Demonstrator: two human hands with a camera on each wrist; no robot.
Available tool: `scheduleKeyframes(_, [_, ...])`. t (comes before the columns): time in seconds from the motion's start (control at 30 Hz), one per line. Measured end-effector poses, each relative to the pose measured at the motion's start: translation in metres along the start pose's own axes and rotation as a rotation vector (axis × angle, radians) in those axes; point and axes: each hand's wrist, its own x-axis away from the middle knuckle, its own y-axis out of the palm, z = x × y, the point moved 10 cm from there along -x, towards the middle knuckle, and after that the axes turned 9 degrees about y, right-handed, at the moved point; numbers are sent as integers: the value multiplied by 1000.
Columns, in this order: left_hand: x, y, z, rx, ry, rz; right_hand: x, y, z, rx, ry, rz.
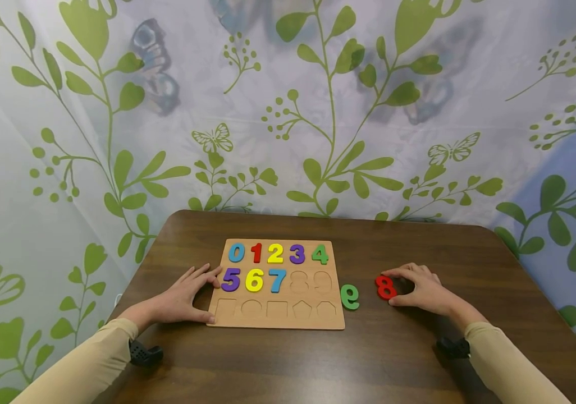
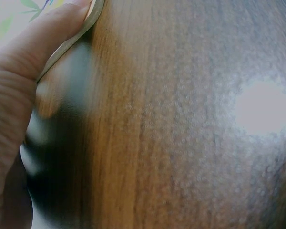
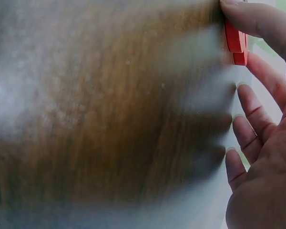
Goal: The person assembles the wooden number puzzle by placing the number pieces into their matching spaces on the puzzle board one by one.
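Note:
A wooden number puzzle board point(image 1: 278, 321) lies on the table, with colored numbers 0 to 7 seated in its upper two rows. At its left edge rests my left hand point(image 1: 179, 297), thumb at the near corner and fingers spread beside the purple 5 point(image 1: 231, 279). In the left wrist view the thumb point(image 2: 52, 33) lies along the board's rim. My right hand point(image 1: 426, 292) pinches a red number 8 point(image 1: 385, 287) between thumb and index finger, right of the board. The green 9 point(image 1: 350, 297) lies by the board's right edge, between the board and the 8.
The dark brown table point(image 1: 288, 365) reflects light near its front. Recesses shaped like 8 and 9 point(image 1: 323, 282) show in the board's middle row, and geometric recesses in its bottom row. A leaf-patterned curtain point(image 1: 288, 112) hangs behind the table and at the left.

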Motion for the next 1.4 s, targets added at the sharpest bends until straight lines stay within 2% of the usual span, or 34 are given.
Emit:
scheduleKeyframes(0.37, [0,1,-2,-3,-17,-14,-1,1,1,-17,15,15])
scheduleKeyframes(0.5, [0,2,-4,-1,-28,-20,-1,0,0,1,9,52])
scheduleKeyframes(0.77, [0,1,-3,-3,-20,-15,-1,-3,-12,84,-62,151])
scheduleKeyframes(0.93, [1,0,-2,-6,-17,-13,-5,-2,-19,84,-49,172])
scheduleKeyframes(1.1, [0,-1,0,2,-11,-5,-14,3,-41,76,-67,189])
scheduleKeyframes(1.4, [1,0,-1,-1,-19,-12,-32,22,-105,73,-149,182])
